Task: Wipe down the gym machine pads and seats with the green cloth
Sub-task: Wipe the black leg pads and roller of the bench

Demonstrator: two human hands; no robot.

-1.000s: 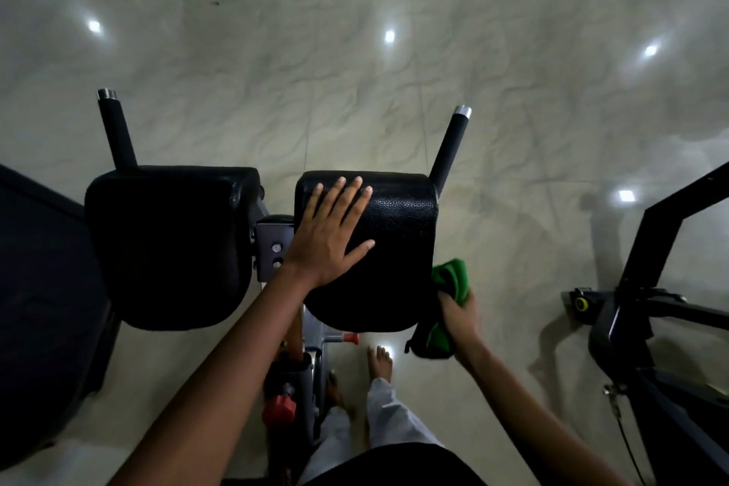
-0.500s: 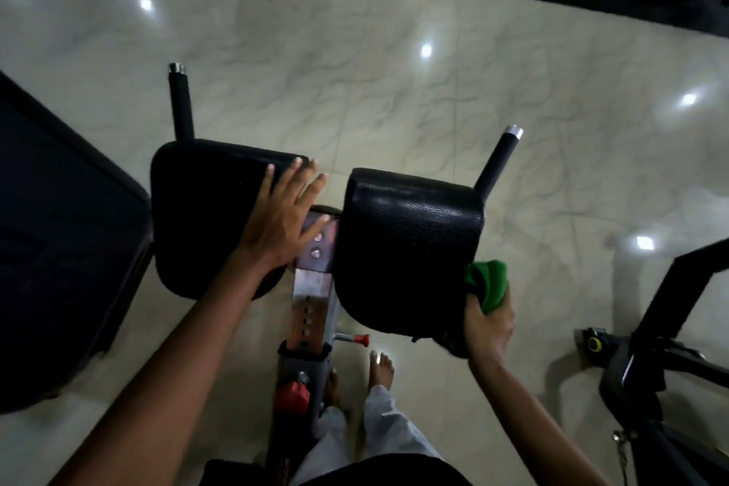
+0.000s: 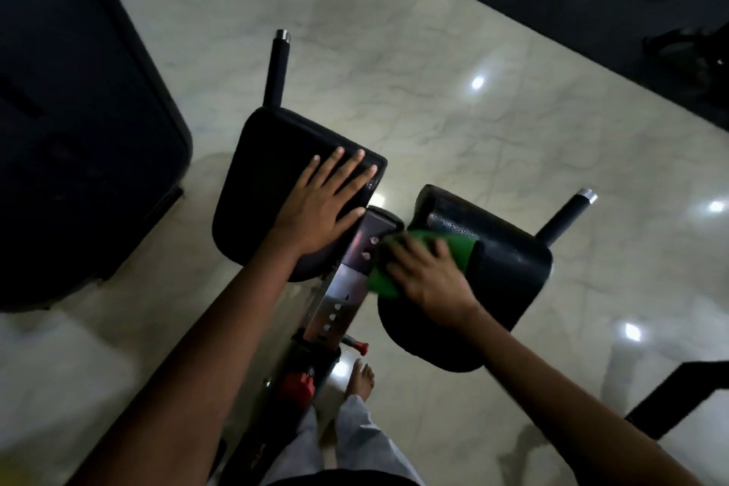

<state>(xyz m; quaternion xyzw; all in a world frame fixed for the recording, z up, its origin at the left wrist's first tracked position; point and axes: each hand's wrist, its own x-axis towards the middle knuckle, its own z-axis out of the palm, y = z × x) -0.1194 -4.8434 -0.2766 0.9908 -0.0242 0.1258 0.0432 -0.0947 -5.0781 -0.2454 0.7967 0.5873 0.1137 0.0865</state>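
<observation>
A green cloth (image 3: 426, 262) lies on the inner, near part of the right-hand black pad (image 3: 501, 280) of a gym machine, pinned under the person's right hand (image 3: 428, 274). That hand lies palm down on the cloth with fingers spread over it; motion blur hides whether they curl into the fabric. The left hand (image 3: 323, 205) rests flat, fingers straight and apart, on the left-hand black pad (image 3: 268, 178). The two hands are apart, one on each pad, with the grey metal bracket (image 3: 361, 245) between them. A black handle (image 3: 278, 67) sticks out beyond the left pad, and another handle (image 3: 566, 219) beyond the right. Below are a red knob (image 3: 298, 387), a bare foot (image 3: 361, 377) and pale marble floor (image 3: 434, 110).
</observation>
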